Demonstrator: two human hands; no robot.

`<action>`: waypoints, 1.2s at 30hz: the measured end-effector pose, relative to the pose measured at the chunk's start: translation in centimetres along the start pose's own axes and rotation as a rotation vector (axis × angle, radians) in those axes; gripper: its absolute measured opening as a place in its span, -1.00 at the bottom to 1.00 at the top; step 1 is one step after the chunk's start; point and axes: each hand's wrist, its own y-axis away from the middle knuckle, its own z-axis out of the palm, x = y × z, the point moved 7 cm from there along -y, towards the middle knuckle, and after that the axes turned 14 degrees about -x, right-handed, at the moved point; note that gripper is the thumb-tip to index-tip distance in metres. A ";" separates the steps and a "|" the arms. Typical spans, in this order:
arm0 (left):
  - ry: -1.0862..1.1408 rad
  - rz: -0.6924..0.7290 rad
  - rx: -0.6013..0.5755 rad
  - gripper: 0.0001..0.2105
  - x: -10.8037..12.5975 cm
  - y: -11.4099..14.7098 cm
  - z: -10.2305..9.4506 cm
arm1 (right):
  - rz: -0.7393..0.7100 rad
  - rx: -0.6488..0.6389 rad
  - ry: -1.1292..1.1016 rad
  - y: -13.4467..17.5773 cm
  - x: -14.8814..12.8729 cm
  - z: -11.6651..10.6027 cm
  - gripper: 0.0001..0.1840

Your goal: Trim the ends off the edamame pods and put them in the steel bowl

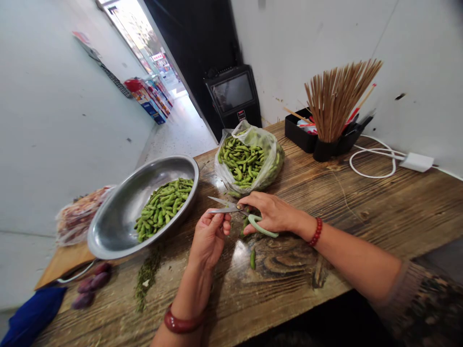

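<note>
My right hand (271, 212) grips green-handled scissors (231, 208) with the blades open and pointing left. My left hand (210, 236) is closed just under the blades, fingers pinched together; what it holds is hidden. A clear plastic bag of green soybean pods (246, 161) lies open just beyond my hands. To the left, a tilted steel bowl (119, 226) holds a heap of pods (164, 207). One loose pod (252, 259) lies on the wooden table (325, 202) below my right hand.
Green trimmings (146, 277) are scattered on the table near the bowl. A black holder of wooden skewers (334, 108) and a white cable with a charger (415, 161) stand at the back right. A bag of reddish food (77, 214), purple vegetables (90, 286) and a blue cloth (32, 315) lie at the left.
</note>
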 end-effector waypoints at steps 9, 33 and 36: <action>-0.087 -0.002 0.022 -0.73 0.0 0.0 -0.6 | 0.064 -0.012 0.025 0.0 1.1 -0.1 -0.37; -0.885 0.038 -0.103 -0.92 -0.3 -0.9 1.3 | 0.029 0.142 -0.159 -0.1 2.3 -1.6 -0.47; -1.026 0.080 -0.153 -0.94 -0.7 -1.2 1.6 | 0.021 0.152 -0.145 0.0 2.2 -1.5 -0.46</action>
